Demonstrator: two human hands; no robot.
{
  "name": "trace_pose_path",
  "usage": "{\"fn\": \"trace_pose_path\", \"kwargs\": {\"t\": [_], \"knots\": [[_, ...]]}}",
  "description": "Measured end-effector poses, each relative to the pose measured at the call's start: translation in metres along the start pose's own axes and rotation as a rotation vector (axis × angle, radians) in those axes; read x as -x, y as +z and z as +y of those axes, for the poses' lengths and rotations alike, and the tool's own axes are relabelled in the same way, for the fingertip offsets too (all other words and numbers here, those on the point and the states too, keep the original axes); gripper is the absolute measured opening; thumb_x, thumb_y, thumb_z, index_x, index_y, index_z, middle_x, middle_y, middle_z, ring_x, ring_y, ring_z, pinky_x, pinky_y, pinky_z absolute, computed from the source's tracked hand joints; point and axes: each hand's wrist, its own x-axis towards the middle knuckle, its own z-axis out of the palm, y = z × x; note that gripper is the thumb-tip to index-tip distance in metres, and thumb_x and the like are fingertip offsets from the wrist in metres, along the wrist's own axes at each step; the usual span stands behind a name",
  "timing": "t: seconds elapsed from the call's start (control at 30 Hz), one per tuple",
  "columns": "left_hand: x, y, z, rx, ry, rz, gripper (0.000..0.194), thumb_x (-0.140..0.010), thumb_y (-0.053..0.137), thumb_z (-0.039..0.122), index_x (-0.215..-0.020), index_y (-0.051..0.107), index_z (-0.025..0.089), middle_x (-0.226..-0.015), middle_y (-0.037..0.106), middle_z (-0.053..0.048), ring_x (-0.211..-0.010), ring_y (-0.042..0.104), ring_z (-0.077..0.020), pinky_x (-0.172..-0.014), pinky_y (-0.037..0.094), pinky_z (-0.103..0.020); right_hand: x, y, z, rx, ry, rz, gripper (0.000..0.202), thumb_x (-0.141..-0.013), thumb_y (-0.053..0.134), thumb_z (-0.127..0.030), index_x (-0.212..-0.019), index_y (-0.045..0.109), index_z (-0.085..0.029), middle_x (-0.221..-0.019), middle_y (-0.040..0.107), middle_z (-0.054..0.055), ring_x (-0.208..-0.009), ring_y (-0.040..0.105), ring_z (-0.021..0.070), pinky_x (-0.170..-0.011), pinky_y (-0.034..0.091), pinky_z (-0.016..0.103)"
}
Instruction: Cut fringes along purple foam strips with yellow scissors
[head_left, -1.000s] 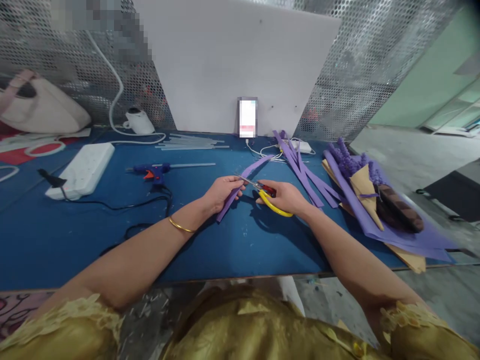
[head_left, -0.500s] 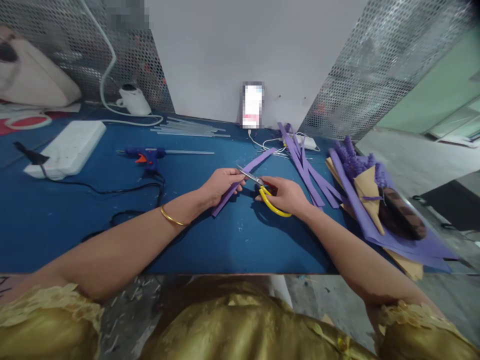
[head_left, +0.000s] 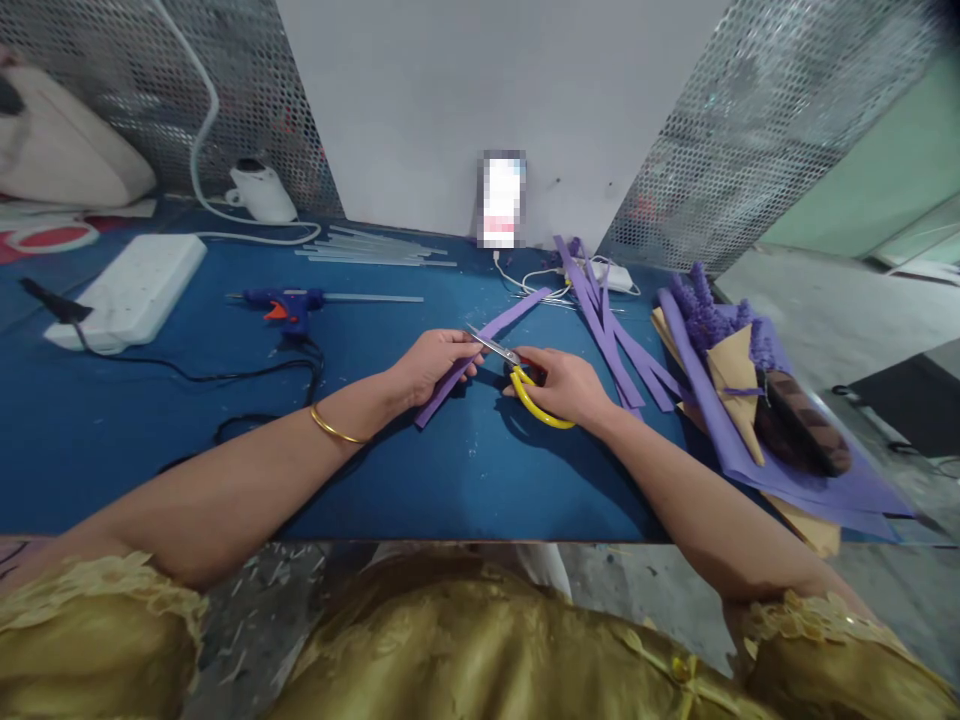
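Purple strip (head_left: 513, 315): one, left fingers (head_left: 459, 348) clamped on it; scissors (head_left: 519, 382): one pair, clamped in right fingers (head_left: 543, 358).

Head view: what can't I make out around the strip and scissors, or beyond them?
In the head view:
Middle of the purple strip: partly hidden by the grip of the left hand.
Part of the handles of the scissors: covered by the grip of the right hand.
Screen content of the phone: blurred by pixelation.
Far-left part of the beige bag: cut off by the left edge.
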Motion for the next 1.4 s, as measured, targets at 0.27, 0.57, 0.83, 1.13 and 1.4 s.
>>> {"fn": "trace_pose_path", "kwargs": {"t": [0.27, 0.57, 0.83, 1.13, 1.4], "knots": [[-0.004, -0.001, -0.004, 0.007, 0.009, -0.003, 0.008, -0.083, 0.066, 0.014, -0.075, 0.068, 0.014, -0.069, 0.065, -0.001, -0.053, 0.055, -0.0073, -0.052, 0.043, -0.02, 0.002, -0.003, -0.001, -0.027, -0.017, -0.008, 0.044, -0.082, 0.068, -0.053, -0.116, 0.07, -0.026, -0.078, 0.067, 0.002, -0.071, 0.057, 0.0186, -0.059, 0.03, 0.027], [-0.003, -0.002, -0.005, 0.014, 0.022, -0.025, 0.003, -0.08, 0.068, 0.014, -0.079, 0.071, 0.014, -0.069, 0.066, -0.001, -0.054, 0.055, -0.0075, -0.05, 0.042, -0.02, 0.002, -0.006, 0.002, -0.099, -0.004, -0.031, 0.046, -0.079, 0.072, -0.055, -0.114, 0.072, -0.025, -0.076, 0.067, 0.0, -0.066, 0.055, 0.0166, -0.056, 0.031, 0.026], [-0.003, -0.005, -0.005, 0.049, 0.029, -0.072, 0.013, -0.078, 0.073, 0.026, -0.086, 0.074, 0.016, -0.072, 0.067, -0.001, -0.058, 0.057, -0.0073, -0.054, 0.043, -0.018, 0.004, -0.009, 0.008, -0.203, 0.026, -0.082, 0.048, -0.08, 0.072, -0.054, -0.119, 0.071, -0.027, -0.077, 0.07, -0.002, -0.06, 0.055, 0.0145, -0.055, 0.037, 0.025], [0.003, -0.002, -0.003, 0.043, 0.032, -0.07, 0.01, -0.076, 0.074, 0.025, -0.073, 0.072, 0.016, -0.069, 0.067, -0.001, -0.057, 0.057, -0.0084, -0.056, 0.044, -0.02, 0.019, -0.016, 0.013, -0.223, 0.003, -0.101, 0.051, -0.079, 0.075, -0.05, -0.123, 0.07, -0.026, -0.093, 0.073, 0.005, -0.071, 0.062, 0.0197, -0.063, 0.047, 0.029], [0.005, 0.0, -0.005, 0.039, -0.036, -0.07, 0.013, -0.076, 0.077, 0.029, -0.077, 0.072, 0.017, -0.072, 0.07, -0.001, -0.057, 0.059, -0.0084, -0.052, 0.042, -0.02, 0.022, -0.016, 0.01, -0.286, 0.026, -0.124, 0.057, -0.077, 0.078, -0.052, -0.127, 0.069, -0.026, -0.088, 0.07, 0.004, -0.069, 0.06, 0.0185, -0.06, 0.048, 0.028]]}}
